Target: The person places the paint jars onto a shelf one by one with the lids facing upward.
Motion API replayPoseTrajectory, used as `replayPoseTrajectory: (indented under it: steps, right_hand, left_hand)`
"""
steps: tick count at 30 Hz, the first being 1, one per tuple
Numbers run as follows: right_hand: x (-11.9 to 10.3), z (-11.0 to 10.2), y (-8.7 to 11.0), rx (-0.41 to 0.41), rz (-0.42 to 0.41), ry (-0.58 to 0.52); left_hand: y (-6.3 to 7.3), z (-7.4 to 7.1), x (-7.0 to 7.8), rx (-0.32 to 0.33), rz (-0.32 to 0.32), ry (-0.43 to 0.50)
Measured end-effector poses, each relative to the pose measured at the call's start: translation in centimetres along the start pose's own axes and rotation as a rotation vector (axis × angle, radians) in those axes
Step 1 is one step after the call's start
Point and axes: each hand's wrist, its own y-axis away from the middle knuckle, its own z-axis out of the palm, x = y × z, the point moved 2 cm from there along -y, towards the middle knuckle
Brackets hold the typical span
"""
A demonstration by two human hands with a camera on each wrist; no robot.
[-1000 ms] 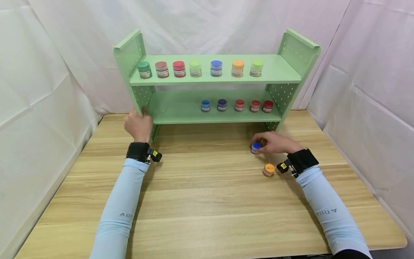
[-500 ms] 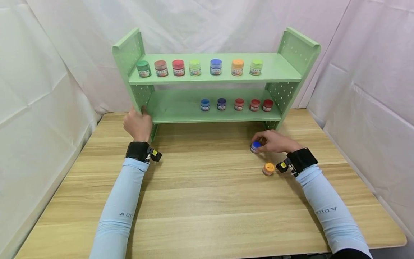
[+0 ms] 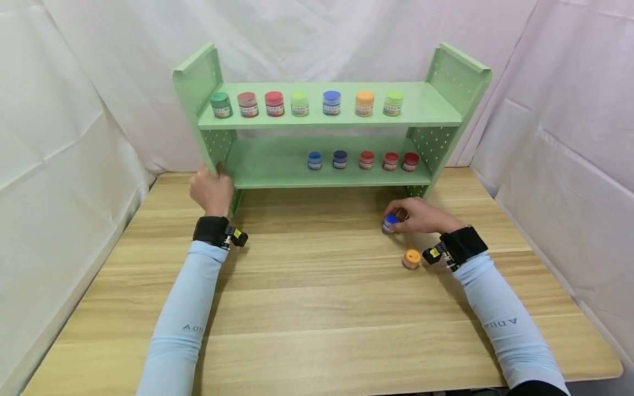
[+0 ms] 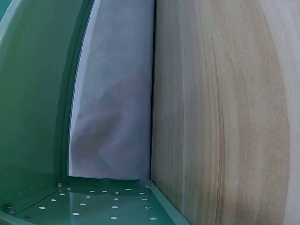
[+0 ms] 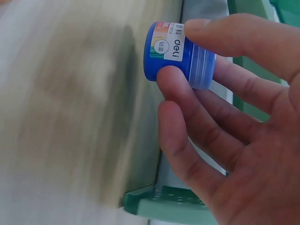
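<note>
Between thumb and fingers, my right hand (image 3: 420, 215) pinches a small blue paint jar (image 3: 388, 224) in front of the shelf's lower right. In the right wrist view the paint jar (image 5: 173, 49) lies on its side to the camera, its "deli" label showing and a shadow on the wood beside it. My left hand (image 3: 211, 192) grips the left side panel of the green two-tier shelf (image 3: 277, 165), thumb on the inner side; its other fingers are mostly hidden. An orange-lidded paint jar (image 3: 411, 258) stands on the table, nearer than the blue one.
Several paint jars line the upper tier, from a dark green jar (image 3: 221, 105) to a lime jar (image 3: 393, 103). On the lower tier, blue, purple and red jars (image 3: 366, 160) stand toward the right. White cloth (image 3: 317, 38) hangs behind the wooden table (image 3: 297, 308).
The right hand and the blue paint jar have shifted very slightly toward the shelf. My left hand keeps its place on the side panel.
</note>
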Motion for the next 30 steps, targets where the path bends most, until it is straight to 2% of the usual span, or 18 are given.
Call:
replayPoseTrajectory:
  steps: [9, 13, 18, 23, 30]
  right_hand:
    - [-2.9, -1.8, 0.4, 0.028, -0.043, 0.024]
    - [-5.0, -3.1, -0.3, 0.028, -0.09, 0.061]
    - [-8.1, -4.3, -2.3, 0.002, -0.16, 0.076]
    - [-11.6, -4.7, -4.6, -0.022, -0.235, 0.066]
    - [-15.5, -5.0, -8.9, -0.012, -0.334, 0.079]
  left_hand:
    - [0.3, 0.0, -0.1, 0.0, -0.007, -0.015]
    - [0.2, 0.1, 0.0, 0.0, 0.009, -0.008]
    - [-0.1, -0.1, 0.1, 0.014, 0.006, -0.005]
    - [0.0, 0.0, 0.1, 0.001, 0.003, -0.003]
    - [0.0, 0.1, 0.1, 0.005, 0.01, -0.008]
